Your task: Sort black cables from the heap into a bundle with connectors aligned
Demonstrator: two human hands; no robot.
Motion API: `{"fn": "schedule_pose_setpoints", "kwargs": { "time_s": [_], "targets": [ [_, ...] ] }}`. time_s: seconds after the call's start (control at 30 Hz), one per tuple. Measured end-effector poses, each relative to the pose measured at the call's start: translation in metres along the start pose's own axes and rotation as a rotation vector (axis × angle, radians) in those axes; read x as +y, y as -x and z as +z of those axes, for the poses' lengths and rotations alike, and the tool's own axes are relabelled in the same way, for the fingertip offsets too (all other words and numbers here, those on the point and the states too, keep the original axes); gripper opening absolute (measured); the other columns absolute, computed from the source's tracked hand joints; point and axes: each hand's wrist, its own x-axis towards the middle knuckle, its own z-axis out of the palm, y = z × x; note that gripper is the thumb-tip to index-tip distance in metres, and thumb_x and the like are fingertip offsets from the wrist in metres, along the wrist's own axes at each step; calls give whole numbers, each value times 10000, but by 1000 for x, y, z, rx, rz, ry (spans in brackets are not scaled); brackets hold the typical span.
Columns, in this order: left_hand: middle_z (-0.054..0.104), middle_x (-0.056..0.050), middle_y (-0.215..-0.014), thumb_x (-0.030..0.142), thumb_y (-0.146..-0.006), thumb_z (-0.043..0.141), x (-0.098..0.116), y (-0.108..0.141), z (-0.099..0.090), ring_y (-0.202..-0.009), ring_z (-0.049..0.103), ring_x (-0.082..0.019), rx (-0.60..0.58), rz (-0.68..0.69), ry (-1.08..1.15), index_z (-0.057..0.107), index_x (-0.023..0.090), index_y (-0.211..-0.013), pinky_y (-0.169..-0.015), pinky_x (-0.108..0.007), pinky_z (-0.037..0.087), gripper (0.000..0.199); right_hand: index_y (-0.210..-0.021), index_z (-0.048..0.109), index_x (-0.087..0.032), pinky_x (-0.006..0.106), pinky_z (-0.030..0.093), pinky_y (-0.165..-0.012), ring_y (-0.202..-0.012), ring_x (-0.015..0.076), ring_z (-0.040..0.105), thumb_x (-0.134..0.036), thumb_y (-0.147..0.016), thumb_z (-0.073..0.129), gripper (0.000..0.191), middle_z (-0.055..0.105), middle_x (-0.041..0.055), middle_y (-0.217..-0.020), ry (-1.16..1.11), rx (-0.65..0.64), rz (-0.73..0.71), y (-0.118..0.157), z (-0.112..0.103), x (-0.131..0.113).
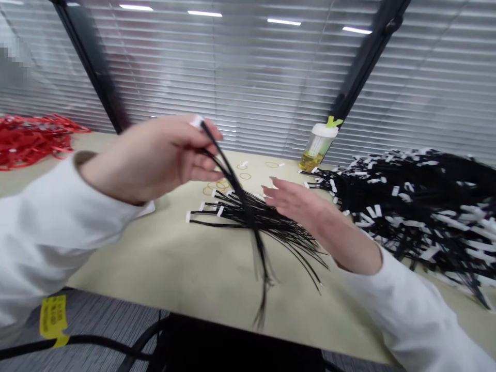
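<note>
Between the fingers of my left hand (166, 155) hangs a bundle of black cables (251, 219), pinched near its white-tipped end. Its lower strands are smeared by motion. My right hand (306, 206) holds nothing, with fingers stretched out toward the left, to the right of the hanging bundle. Beneath lies a loose row of more black cables (294, 232) with white connectors (188, 217) on their left ends. Several yellow rubber bands (245, 176) lie on the table behind that row.
A large heap of black cables with white tags (395, 201) covers the table's right side. Red cables (34, 137) are piled at the far left. A clear bottle (315, 147) with yellow contents stands at the back. The table's front edge (194, 318) runs below my hands.
</note>
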Motion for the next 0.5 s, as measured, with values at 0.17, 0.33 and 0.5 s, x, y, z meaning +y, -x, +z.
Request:
{"fn": "schedule_pose_setpoints", "kwargs": {
  "time_s": [0.17,0.33,0.5],
  "targets": [
    [596,-25,-728,39,-767,357,-7,-13,35,-676,607,-103,-216,29,70,546,96,-760,-710,-256,482,198,-1242,373,-205,264,522,-613,-660,113,599,-393,-787,515,513,611,62,-941,79,11,256,5,12,-13],
    [613,-42,-807,105,-756,383,-7,-11,23,-787,615,-164,-304,-29,51,577,120,-731,-792,-321,466,195,-979,569,-204,197,379,-424,-471,79,438,-366,-853,402,265,489,-23,-544,490,207,231,23,-18,-19],
    [610,-46,-939,338,-778,523,-47,-7,0,-834,600,-170,-108,-106,-51,583,167,-859,-785,-304,461,198,-926,578,-241,227,377,-388,-419,100,455,-366,-845,411,224,533,-21,-528,822,176,216,42,-39,-22]
  ]
}}
